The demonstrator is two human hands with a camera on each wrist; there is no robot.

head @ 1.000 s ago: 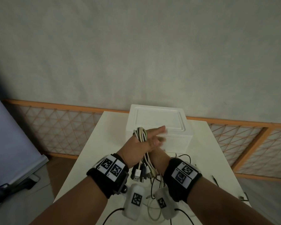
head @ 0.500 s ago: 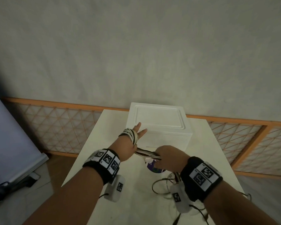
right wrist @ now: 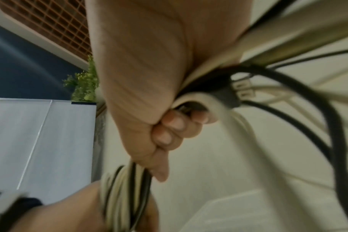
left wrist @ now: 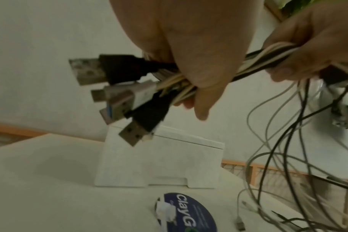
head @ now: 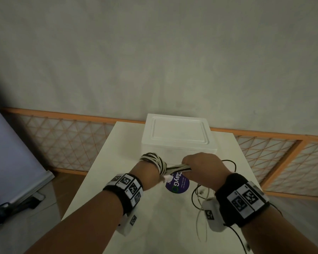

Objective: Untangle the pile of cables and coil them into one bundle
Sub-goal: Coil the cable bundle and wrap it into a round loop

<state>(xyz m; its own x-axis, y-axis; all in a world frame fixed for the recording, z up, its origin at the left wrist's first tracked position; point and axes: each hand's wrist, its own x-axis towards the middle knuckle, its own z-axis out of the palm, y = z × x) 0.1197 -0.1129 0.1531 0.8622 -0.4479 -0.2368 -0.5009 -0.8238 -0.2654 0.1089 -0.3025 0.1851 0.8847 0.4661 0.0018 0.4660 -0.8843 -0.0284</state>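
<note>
Black and white cables (head: 154, 160) are wound in a coil round my left hand (head: 145, 170) above the white table (head: 154, 217). The left wrist view shows that hand (left wrist: 189, 62) gripping the cable ends, with several USB plugs (left wrist: 113, 87) sticking out past the thumb. Just to the right, my right hand (head: 200, 165) is a fist round the straight run of strands (head: 177, 168) leading off the coil. From the fist, loose cable tails (head: 198, 200) hang down onto the table. The right wrist view shows the fist (right wrist: 149, 102) and the coil (right wrist: 123, 196) below it.
A closed white foam box (head: 178, 136) stands just beyond my hands. A round blue sticker (head: 178, 185) lies on the table under the strands. A black cable loop (head: 232, 165) lies at the right. An orange lattice fence (head: 62, 136) runs behind the narrow table.
The right hand pulled the strands out to the right, then carried them up level with the left hand. The left hand's fingers, straight before, are now hidden behind a thicker coil.
</note>
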